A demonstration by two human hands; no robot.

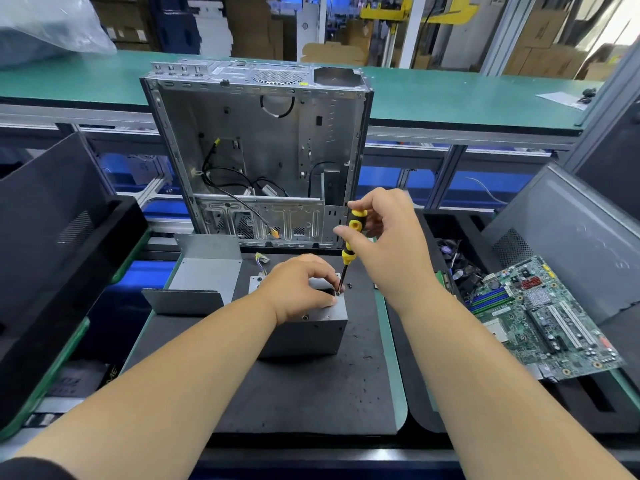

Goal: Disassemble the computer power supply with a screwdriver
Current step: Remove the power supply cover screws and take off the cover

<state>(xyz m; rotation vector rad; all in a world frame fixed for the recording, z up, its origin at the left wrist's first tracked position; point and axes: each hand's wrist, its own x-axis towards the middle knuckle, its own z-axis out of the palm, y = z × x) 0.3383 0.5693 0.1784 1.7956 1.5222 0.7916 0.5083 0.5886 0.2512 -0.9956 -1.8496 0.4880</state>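
The right hand (381, 233) pinches the screwdriver (349, 244), its tip on a corner screw of the power supply (304, 327). The left hand (301, 285) grips the box top. One loose screw (349, 285) lies beside it; more work is likely left.

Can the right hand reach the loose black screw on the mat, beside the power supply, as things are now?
Probably yes. The loose screw lies bare on the black mat, just right of the power supply, nothing covering it. But the right hand holds the screwdriver, so its grip is occupied.

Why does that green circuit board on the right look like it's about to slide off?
The green circuit board lies tilted, propped across the edge of a black bin rather than flat. A tiny loose screw also sits on the black mat beside the power supply.
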